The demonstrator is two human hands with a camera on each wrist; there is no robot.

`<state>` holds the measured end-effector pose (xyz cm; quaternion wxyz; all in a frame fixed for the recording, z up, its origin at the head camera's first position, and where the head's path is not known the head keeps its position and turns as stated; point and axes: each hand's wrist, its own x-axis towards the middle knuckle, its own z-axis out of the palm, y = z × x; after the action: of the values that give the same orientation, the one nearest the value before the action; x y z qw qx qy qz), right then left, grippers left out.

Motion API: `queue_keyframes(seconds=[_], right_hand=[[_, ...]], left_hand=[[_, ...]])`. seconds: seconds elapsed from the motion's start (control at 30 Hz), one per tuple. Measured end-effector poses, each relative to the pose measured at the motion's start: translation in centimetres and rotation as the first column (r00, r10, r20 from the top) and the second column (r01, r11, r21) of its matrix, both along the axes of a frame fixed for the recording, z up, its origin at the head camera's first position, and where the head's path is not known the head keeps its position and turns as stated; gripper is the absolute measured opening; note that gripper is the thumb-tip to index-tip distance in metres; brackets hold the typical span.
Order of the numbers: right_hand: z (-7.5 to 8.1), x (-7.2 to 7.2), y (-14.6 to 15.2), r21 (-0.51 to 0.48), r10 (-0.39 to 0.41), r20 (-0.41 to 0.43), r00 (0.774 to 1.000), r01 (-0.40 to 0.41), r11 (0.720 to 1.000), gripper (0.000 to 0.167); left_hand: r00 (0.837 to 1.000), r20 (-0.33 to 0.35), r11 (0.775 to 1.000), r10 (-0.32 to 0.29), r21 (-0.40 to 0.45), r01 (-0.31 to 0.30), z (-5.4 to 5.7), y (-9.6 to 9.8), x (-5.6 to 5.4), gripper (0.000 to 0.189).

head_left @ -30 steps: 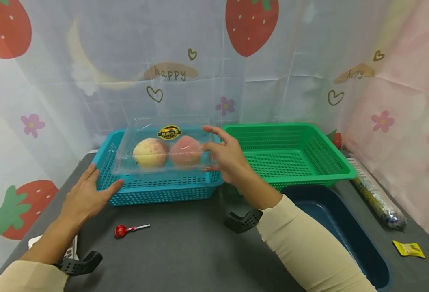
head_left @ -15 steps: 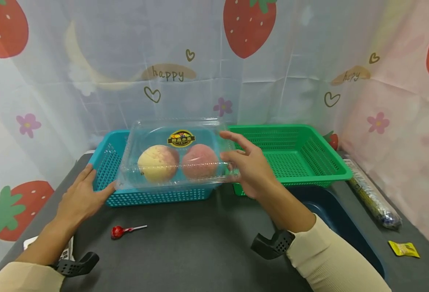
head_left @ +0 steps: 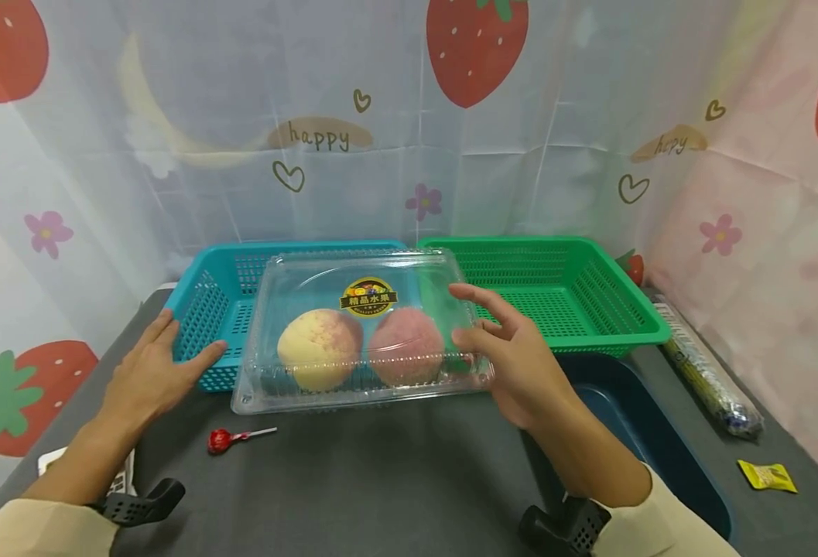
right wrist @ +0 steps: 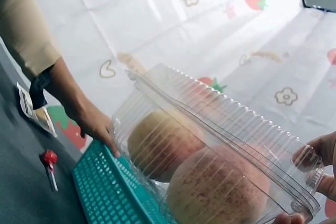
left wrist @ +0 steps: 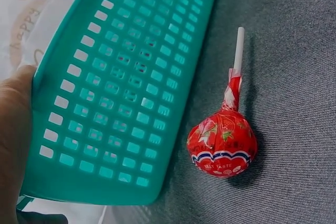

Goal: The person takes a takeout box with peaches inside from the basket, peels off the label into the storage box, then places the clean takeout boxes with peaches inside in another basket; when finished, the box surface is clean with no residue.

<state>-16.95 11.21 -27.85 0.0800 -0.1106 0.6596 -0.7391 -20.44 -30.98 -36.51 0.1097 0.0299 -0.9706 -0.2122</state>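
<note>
My right hand (head_left: 523, 360) grips the right end of a clear plastic fruit box (head_left: 353, 271), its fingertips and thumb around that edge. Inside lie two peaches, a yellowish peach (head_left: 320, 348) and a pinker peach (head_left: 406, 346); a black and gold label (head_left: 369, 297) marks the lid. Tilted toward me, the box hangs over the front of the blue plastic basket (head_left: 207, 290). My left hand (head_left: 151, 379) holds that basket at its front left corner, thumb over the rim. In the left wrist view, a red-wrapped lollipop (left wrist: 223, 142) lies beside the basket (left wrist: 115, 77).
A green basket (head_left: 631, 309) stands to the right of the blue one. In front of it sits a dark blue tray (head_left: 687, 480). Farther right lie a long wrapped packet (head_left: 711, 371) and a yellow candy (head_left: 767, 475). A white packet (head_left: 126, 472) is partly under my left forearm.
My right hand has moved the fruit box toward me and to the right, out from over the blue basket's middle. My left hand stays at the basket's corner.
</note>
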Motion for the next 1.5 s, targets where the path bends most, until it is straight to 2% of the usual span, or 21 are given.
queue_keyframes(seconds=[0.43,0.73,1.1,1.3,1.5], right_hand=[[-0.9,4.3,1.4,-0.09,-0.033,0.036,0.999,0.036,0.995,0.051],[-3.6,6.2,2.5,-0.117,-0.079,0.028,0.996,0.082,0.99,0.052],[-7.6,7.0,3.6,-0.102,-0.082,0.07,0.994,0.089,0.991,0.051],[-9.0,7.1,4.0,-0.115,-0.052,0.102,0.993,0.063,0.991,0.05],[-10.0,7.1,4.1,-0.099,-0.073,0.128,0.989,0.086,0.991,0.051]], left_hand=[[1.0,-0.012,1.0,-0.001,0.013,0.002,0.1,0.1,0.0,0.094],[1.0,-0.017,1.0,-0.017,0.018,0.017,0.1,0.0,0.2,0.094],[0.999,-0.022,0.999,-0.042,0.013,0.042,0.1,-0.1,0.2,0.094],[0.999,-0.015,0.999,-0.04,0.01,0.04,0.1,-0.1,0.3,0.094],[0.999,-0.009,0.999,-0.036,0.008,0.036,0.2,0.0,0.3,0.094]])
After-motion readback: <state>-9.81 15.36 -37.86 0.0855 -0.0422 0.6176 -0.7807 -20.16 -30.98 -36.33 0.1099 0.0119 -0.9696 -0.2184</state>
